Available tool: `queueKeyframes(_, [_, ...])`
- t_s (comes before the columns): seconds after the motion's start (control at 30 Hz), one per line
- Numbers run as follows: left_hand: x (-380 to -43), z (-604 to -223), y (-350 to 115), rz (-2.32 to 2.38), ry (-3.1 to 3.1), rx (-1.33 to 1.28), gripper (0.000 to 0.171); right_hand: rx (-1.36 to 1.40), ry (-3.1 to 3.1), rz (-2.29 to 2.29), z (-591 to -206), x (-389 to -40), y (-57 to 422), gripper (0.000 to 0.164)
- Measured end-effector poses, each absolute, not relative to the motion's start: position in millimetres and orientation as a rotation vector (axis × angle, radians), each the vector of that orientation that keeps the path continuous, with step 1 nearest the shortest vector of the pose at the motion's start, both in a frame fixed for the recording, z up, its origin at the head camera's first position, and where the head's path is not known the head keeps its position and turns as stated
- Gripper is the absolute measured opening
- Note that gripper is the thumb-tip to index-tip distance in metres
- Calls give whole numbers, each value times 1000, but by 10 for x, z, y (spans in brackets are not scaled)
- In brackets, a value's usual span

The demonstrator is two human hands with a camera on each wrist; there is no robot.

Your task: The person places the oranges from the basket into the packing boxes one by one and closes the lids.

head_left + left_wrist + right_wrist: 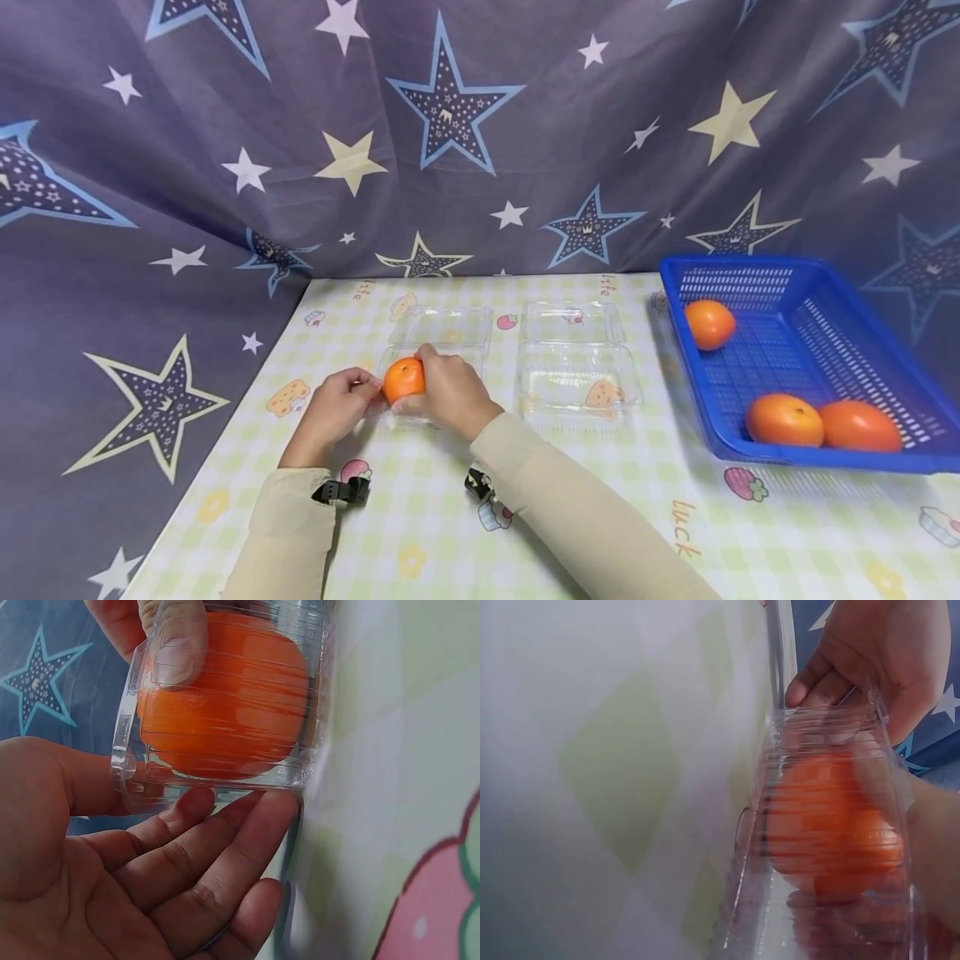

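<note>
My right hand (454, 392) grips an orange (404, 382) inside the left clear plastic clamshell container (441, 327), whose lid lies open toward the back. Through the ribbed wall in the left wrist view, a right-hand fingertip (177, 660) presses on the fruit's side. At the container's left end, my left hand (339, 410) pinches the rim between thumb and fingers. Those fingers (217, 877) touch the end wall from outside, low by the tabletop. The right wrist view shows the orange (829, 825) blurred behind the plastic, with the right hand partly hidden.
A second open clear clamshell (577, 375) lies to the right on the checked tablecloth (420, 517). Farther right stands a blue plastic basket (693, 400) with an orange (708, 324) near its left wall and two more oranges (784, 420) at the front. A star-patterned curtain (480, 208) hangs behind.
</note>
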State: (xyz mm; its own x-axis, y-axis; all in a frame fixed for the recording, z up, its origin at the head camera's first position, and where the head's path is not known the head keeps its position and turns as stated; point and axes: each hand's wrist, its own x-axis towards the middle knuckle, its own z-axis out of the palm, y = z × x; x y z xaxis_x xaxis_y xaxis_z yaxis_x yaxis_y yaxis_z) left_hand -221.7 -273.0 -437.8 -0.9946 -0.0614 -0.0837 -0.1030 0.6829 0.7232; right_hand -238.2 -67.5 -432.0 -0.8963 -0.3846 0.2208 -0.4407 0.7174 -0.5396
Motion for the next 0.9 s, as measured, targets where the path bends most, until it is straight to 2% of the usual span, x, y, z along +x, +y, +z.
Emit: queueKeyframes(0.9, [-2196, -4354, -2690, 1313, 2776, -187, 27, 721, -2844, 745, -4139, -2375, -554, 79])
